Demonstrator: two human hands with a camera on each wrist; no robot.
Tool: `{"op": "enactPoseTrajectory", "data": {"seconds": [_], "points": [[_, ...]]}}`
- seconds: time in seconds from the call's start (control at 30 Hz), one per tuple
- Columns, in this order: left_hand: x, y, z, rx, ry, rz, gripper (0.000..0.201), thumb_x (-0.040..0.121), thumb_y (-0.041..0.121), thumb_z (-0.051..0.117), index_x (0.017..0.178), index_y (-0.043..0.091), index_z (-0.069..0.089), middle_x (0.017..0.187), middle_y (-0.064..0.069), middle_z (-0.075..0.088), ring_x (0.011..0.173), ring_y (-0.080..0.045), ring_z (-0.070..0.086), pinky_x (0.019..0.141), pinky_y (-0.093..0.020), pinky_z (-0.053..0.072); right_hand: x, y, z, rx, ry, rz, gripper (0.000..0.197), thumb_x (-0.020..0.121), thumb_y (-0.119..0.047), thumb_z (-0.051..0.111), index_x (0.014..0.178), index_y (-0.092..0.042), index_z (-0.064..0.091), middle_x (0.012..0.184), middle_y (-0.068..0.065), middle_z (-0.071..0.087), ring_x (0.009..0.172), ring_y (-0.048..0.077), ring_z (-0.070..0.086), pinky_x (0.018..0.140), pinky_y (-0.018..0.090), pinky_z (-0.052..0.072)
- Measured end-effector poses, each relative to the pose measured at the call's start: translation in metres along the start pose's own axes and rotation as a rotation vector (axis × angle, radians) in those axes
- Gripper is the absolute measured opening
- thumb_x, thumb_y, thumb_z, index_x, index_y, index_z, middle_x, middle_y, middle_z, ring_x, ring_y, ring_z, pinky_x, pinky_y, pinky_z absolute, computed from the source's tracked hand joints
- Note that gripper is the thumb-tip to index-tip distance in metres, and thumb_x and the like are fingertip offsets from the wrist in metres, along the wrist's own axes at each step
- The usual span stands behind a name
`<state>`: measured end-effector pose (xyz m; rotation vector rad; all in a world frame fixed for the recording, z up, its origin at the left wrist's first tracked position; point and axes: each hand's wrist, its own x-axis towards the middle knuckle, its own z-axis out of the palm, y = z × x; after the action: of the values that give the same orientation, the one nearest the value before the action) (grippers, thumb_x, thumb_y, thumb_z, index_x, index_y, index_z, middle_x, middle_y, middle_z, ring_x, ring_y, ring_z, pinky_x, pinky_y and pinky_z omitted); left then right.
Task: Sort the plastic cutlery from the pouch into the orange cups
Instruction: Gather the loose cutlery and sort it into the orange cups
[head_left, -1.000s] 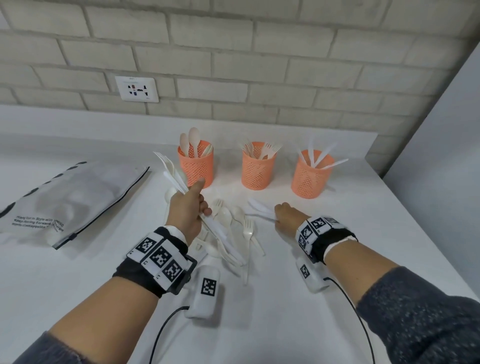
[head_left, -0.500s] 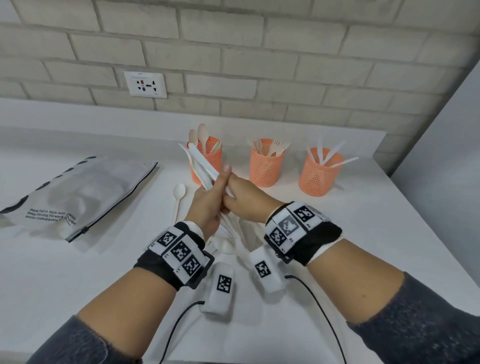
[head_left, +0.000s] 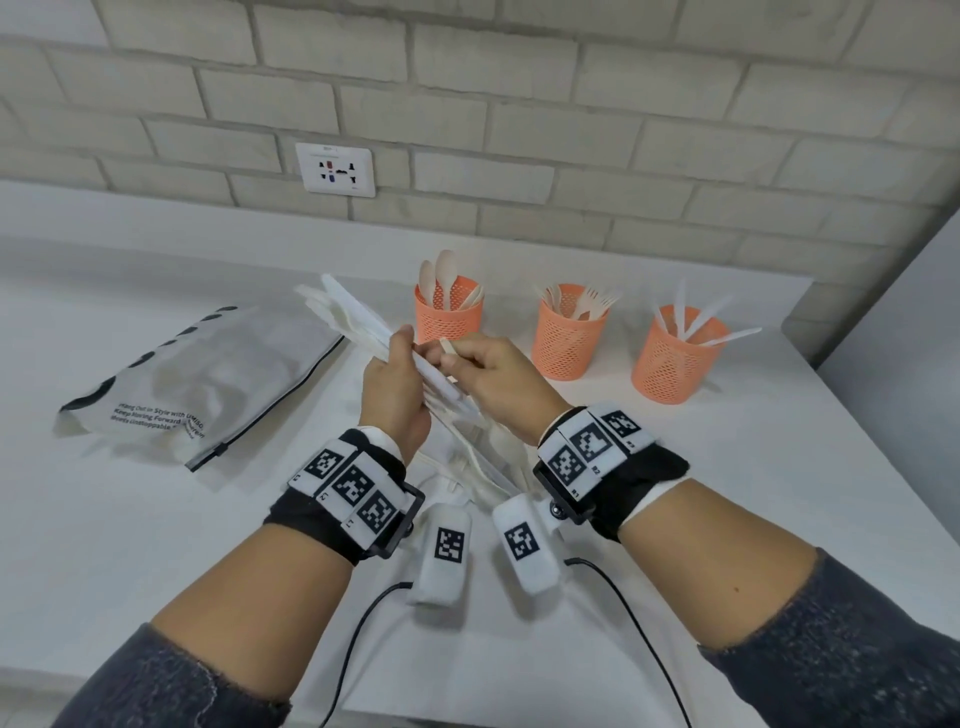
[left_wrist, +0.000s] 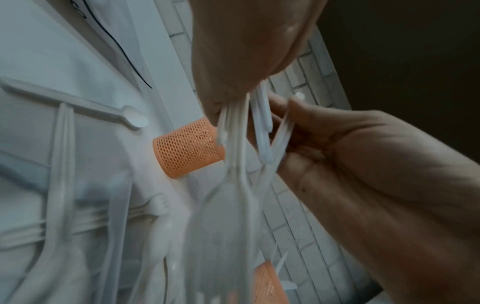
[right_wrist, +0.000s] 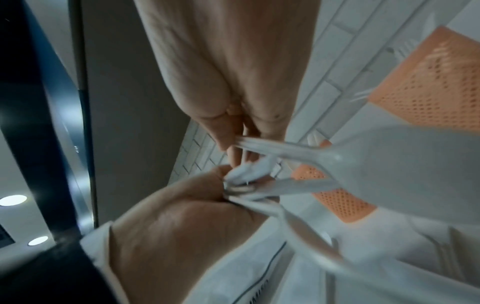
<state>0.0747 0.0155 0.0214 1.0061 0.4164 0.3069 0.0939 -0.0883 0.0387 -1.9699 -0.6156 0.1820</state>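
Observation:
My left hand (head_left: 395, 379) grips a bundle of white plastic cutlery (head_left: 343, 317) above the table, its ends fanning up to the left. My right hand (head_left: 480, 369) pinches the handle of one white piece (head_left: 448, 347) at that bundle. Three orange mesh cups stand at the back: the left cup (head_left: 449, 317) holds spoons, the middle cup (head_left: 571, 332) holds forks, the right cup (head_left: 675, 358) holds knives. More white cutlery (head_left: 478, 462) lies on the table under my hands. In the left wrist view the handles (left_wrist: 233, 127) hang from my fist.
The flat grey pouch (head_left: 202, 379) lies at the left of the white table (head_left: 779, 467). A brick wall with a socket (head_left: 336, 170) runs behind the cups. The table's right edge meets a grey wall.
My right hand left the loose cutlery on the table and came up to the bundle in my left hand. Both hands have risen, and the right now pinches one piece.

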Motion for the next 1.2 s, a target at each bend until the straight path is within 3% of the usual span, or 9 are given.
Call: {"op": "enactPoseTrajectory", "data": {"seconds": [0.1, 0.2, 0.4, 0.47, 0.53, 0.67, 0.87, 1.07, 1.2], "points": [[0.010, 0.006, -0.009, -0.083, 0.035, -0.014, 0.026, 0.095, 0.026, 0.046, 0.076, 0.008, 0.049, 0.052, 0.000, 0.061, 0.055, -0.013, 0.059, 0.060, -0.026, 0.051, 0.001, -0.009, -0.003, 0.000, 0.027, -0.128, 0.024, 0.094, -0.011, 0.051, 0.109, -0.003, 0.067, 0.103, 0.009, 0.054, 0.107, 0.024, 0.053, 0.101, 0.029, 0.041], [0.017, 0.007, -0.018, -0.124, 0.052, -0.058, 0.020, 0.093, 0.020, 0.050, 0.077, 0.012, 0.045, 0.047, 0.002, 0.042, 0.039, -0.010, 0.042, 0.046, -0.023, 0.041, 0.002, -0.015, -0.007, -0.041, 0.227, -0.316, 0.023, 0.091, -0.010, 0.055, 0.110, -0.008, 0.068, 0.088, -0.003, 0.038, 0.085, 0.003, 0.045, 0.077, 0.009, 0.039], [0.021, 0.006, -0.021, 0.047, -0.225, -0.194, 0.069, 0.069, 0.069, 0.061, 0.096, 0.006, 0.061, 0.068, -0.007, 0.051, 0.058, -0.016, 0.051, 0.057, -0.024, 0.046, -0.005, -0.001, 0.008, -0.039, 0.076, -0.472, 0.026, 0.083, 0.002, 0.061, 0.107, -0.002, 0.068, 0.094, 0.002, 0.049, 0.095, 0.012, 0.052, 0.089, 0.024, 0.047], [0.022, 0.009, -0.023, 0.000, -0.222, -0.209, 0.048, 0.074, 0.054, 0.068, 0.086, 0.008, 0.060, 0.076, -0.011, 0.054, 0.071, -0.022, 0.055, 0.067, -0.030, 0.049, -0.010, 0.004, 0.014, -0.026, 0.030, -0.445, 0.028, 0.081, 0.004, 0.061, 0.108, -0.002, 0.068, 0.097, 0.008, 0.051, 0.101, 0.014, 0.053, 0.094, 0.025, 0.046], [0.026, 0.010, -0.026, -0.037, -0.150, -0.201, 0.027, 0.084, 0.027, 0.063, 0.064, 0.011, 0.053, 0.057, -0.004, 0.046, 0.054, -0.017, 0.050, 0.051, -0.024, 0.047, -0.016, 0.006, 0.015, -0.068, 0.018, -0.360, 0.039, 0.083, 0.002, 0.058, 0.120, -0.009, 0.062, 0.105, 0.003, 0.049, 0.105, 0.013, 0.050, 0.094, 0.019, 0.041], [0.031, 0.018, -0.028, -0.151, -0.050, -0.144, 0.027, 0.092, 0.019, 0.051, 0.066, 0.014, 0.044, 0.047, 0.002, 0.045, 0.037, -0.010, 0.047, 0.043, -0.018, 0.044, -0.031, 0.006, 0.022, -0.041, -0.222, 0.178, 0.074, 0.087, -0.027, 0.063, 0.146, -0.028, 0.018, 0.124, 0.007, 0.047, 0.103, 0.020, 0.057, 0.088, 0.031, 0.049], [0.043, 0.024, -0.041, -0.244, -0.083, -0.166, 0.022, 0.093, 0.019, 0.050, 0.072, 0.015, 0.045, 0.053, 0.003, 0.048, 0.045, -0.009, 0.045, 0.051, -0.021, 0.043, -0.029, 0.016, 0.017, 0.013, -0.197, 0.276, 0.025, 0.089, -0.018, 0.061, 0.106, -0.013, 0.043, 0.082, 0.008, 0.066, 0.057, 0.014, 0.056, 0.051, 0.021, 0.041], [0.056, 0.036, -0.066, 0.082, -0.161, -0.166, 0.020, 0.092, 0.016, 0.054, 0.074, 0.013, 0.047, 0.043, 0.004, 0.043, 0.035, -0.010, 0.040, 0.044, -0.021, 0.042, -0.019, 0.018, -0.017, -0.458, -0.172, 0.139, 0.025, 0.079, -0.016, 0.072, 0.103, -0.011, 0.065, 0.109, 0.005, 0.066, 0.104, 0.015, 0.059, 0.094, 0.026, 0.044], [0.036, 0.030, -0.060, 0.571, -0.418, -0.186, 0.013, 0.091, 0.023, 0.058, 0.084, 0.012, 0.056, 0.070, 0.000, 0.059, 0.051, -0.010, 0.048, 0.052, -0.023, 0.045, -0.005, 0.003, -0.018, -0.564, -0.143, -0.011, 0.025, 0.080, -0.015, 0.070, 0.103, -0.013, 0.063, 0.109, 0.001, 0.063, 0.100, 0.007, 0.045, 0.081, 0.018, 0.036]]}}
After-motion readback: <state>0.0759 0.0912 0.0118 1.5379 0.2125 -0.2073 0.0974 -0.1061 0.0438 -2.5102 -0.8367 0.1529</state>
